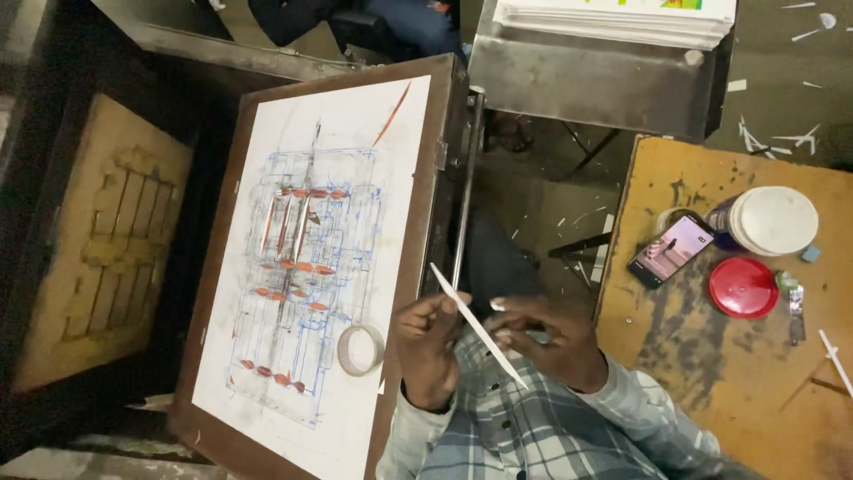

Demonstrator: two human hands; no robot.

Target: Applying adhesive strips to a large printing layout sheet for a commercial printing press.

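Both hands, left and right, pinch a thin white strip beside the wooden drawing board's right edge.

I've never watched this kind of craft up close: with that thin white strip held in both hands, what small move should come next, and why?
Probably lowering the white strip toward the drawing board. Both the left hand and right hand hold it off the board, beside the sheet with blue lines and orange slivers, where similar pieces already lie.

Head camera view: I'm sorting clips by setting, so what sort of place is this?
Probably a craft workshop: a sloped board bearing a marked-up drawing sheet, a stained yellow table with lidded tubs, and paper offcuts on the floor.
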